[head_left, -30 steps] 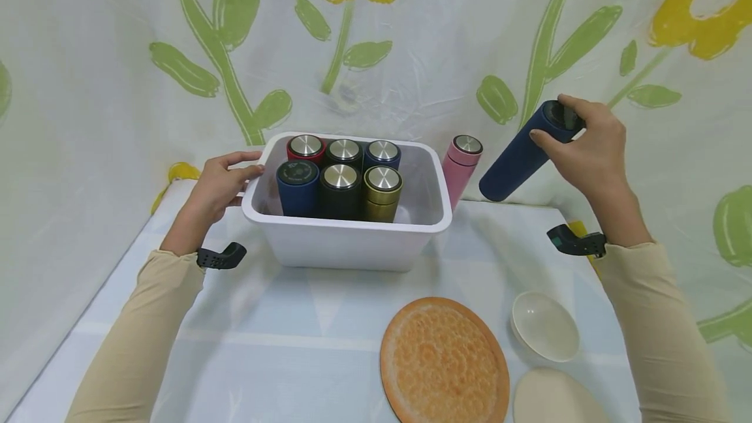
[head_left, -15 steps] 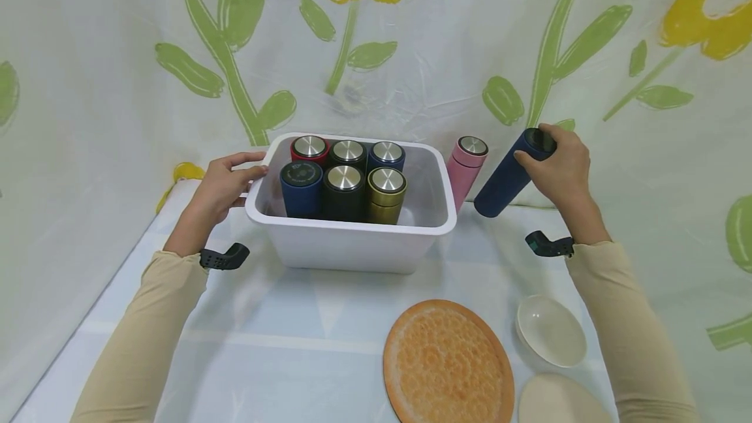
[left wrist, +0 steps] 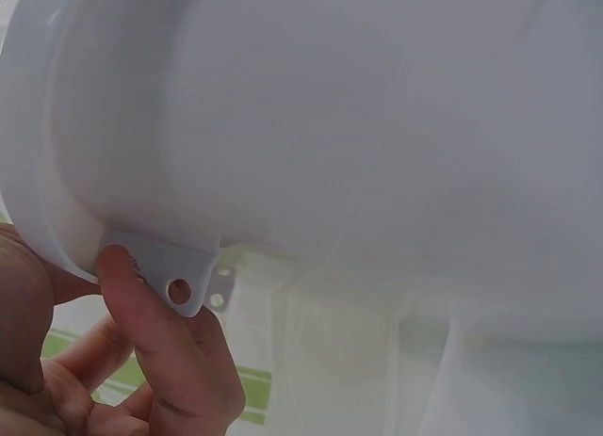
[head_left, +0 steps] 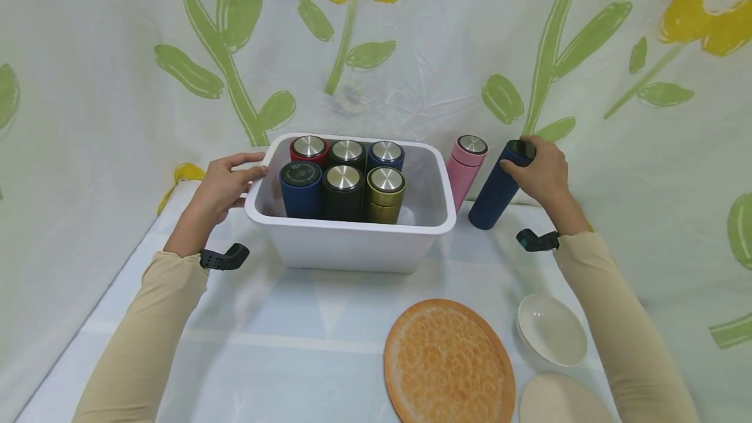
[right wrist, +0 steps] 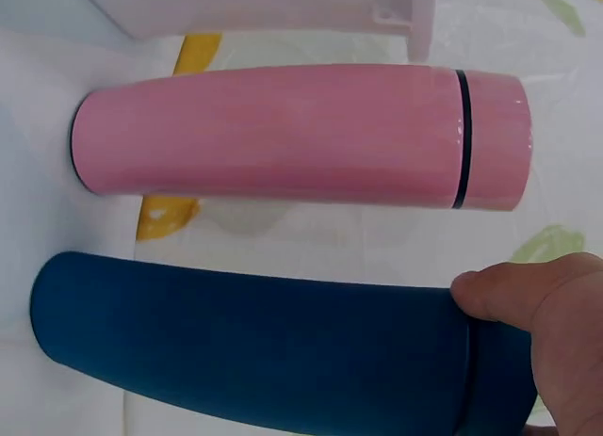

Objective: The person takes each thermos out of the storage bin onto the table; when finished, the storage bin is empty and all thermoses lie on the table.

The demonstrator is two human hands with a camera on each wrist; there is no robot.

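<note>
My left hand (head_left: pixel 216 189) grips the left end of a white plastic bin (head_left: pixel 346 247). In the left wrist view its fingers (left wrist: pixel 155 337) curl under the bin's rim beside a small tab with a hole. My right hand (head_left: pixel 545 172) holds a dark blue vacuum flask (head_left: pixel 496 191) by its dark lid, thumb on the near side. The flask stands at the table's back, right of a pink vacuum flask (right wrist: pixel 283 139). Inside the bin are two rows of flasks, among them a red one (head_left: pixel 308 149), a black one (head_left: pixel 343 198) and a gold one (head_left: pixel 385 198).
A round woven-look mat (head_left: pixel 449 364) lies in front of the bin's right half. To its right are a white bowl (head_left: pixel 552 329) and a pale flat oval thing (head_left: pixel 561 400) at the bottom edge. A flowered curtain (head_left: pixel 423 51) hangs behind the table.
My right hand has lowered the dark blue flask and brought it left, down to the table beside the pink one. The left hand keeps its hold on the bin.
</note>
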